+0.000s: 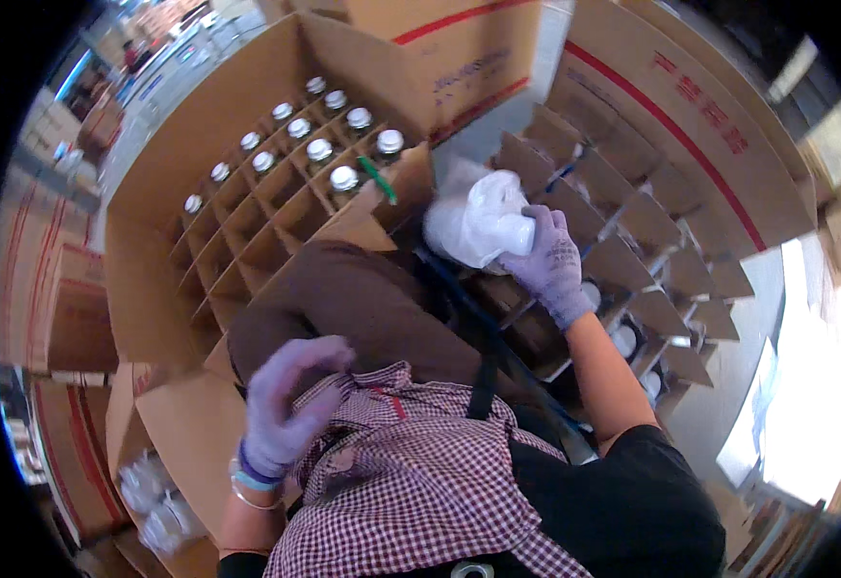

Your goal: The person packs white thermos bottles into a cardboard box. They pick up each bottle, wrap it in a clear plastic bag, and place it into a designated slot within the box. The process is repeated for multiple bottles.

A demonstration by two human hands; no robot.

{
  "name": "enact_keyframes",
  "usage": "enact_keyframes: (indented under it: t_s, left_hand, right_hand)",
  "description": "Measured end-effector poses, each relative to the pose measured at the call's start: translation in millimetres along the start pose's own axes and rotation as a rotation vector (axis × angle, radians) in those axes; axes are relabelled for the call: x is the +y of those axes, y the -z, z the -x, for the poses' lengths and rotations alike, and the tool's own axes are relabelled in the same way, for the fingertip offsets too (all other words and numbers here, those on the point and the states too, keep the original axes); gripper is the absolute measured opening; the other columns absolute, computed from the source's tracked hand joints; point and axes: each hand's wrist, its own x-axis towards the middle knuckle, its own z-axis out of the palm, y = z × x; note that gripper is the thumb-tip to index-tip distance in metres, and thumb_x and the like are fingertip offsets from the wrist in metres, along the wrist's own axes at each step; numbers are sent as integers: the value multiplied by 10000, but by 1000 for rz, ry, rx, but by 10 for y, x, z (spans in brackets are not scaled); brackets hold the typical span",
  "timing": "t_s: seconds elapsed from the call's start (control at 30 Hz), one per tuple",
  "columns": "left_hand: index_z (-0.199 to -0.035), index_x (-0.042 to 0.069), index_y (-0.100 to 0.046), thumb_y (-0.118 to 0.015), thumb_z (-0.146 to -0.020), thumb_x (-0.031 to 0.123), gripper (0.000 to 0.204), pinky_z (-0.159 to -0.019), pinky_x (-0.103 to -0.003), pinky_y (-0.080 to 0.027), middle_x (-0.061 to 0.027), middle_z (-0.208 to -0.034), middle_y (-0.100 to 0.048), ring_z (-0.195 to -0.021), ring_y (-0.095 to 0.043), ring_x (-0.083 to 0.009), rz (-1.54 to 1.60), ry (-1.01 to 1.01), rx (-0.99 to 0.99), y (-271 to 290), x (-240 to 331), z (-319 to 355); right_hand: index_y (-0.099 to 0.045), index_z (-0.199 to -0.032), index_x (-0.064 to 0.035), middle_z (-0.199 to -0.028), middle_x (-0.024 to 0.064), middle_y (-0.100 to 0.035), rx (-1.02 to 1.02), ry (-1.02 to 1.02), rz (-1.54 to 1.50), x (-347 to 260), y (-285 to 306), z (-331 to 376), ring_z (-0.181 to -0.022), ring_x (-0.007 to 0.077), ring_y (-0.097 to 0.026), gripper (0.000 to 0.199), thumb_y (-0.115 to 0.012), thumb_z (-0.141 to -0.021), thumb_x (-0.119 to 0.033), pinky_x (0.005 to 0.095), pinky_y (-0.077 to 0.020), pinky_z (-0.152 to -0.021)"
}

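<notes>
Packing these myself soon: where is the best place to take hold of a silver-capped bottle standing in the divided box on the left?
Probably by the silver cap, coming straight down from above. The bottles stand upright in narrow cardboard cells of the box, so only the tops show; the dividers seem to block any grip from the side.

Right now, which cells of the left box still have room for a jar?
In the left box, the near cells beside the brown knee look bare. The far rows are crowded with capped jars. The right hand holds a wrapped jar over the right box, where several dividers look open. The left hand is empty.
</notes>
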Motion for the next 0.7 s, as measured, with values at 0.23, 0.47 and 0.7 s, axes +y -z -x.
enact_keyframes:
  t_s: [0.23,0.47,0.7]
  left_hand:
    - [-1251,-28,-617,-606,-887,60,375,-961,-337,-507,-104,-1108,-691,-1052,-649,-189,-135,210,689,1115,-613,1334]
    - [-1274,24,-631,-716,-918,243,427,-949,-327,-515,-115,-1157,-697,-1057,-663,-213,-619,381,1588,2410,-1186,3825]
    - [-1267,-16,-602,-839,-707,556,835,-1012,-433,-484,-233,-1261,-643,-1167,-620,-360,-711,1275,1672,2575,-1686,5465]
  right_hand:
    - [-605,-1332,-142,-1294,185,-637,-317,155,405,-10,-1211,-889,-1148,351,-639,763,-729,-722,-583,447,-489,-1008]
    - [-540,-1373,-90,-1353,250,-557,-612,609,405,971,-2416,-908,-1178,425,-563,424,-387,-1040,-303,499,-461,-961]
    - [-313,-1528,-29,-1573,266,-296,-747,147,520,613,-2288,-934,-1406,470,-331,921,-664,-859,-555,486,-346,-1144]
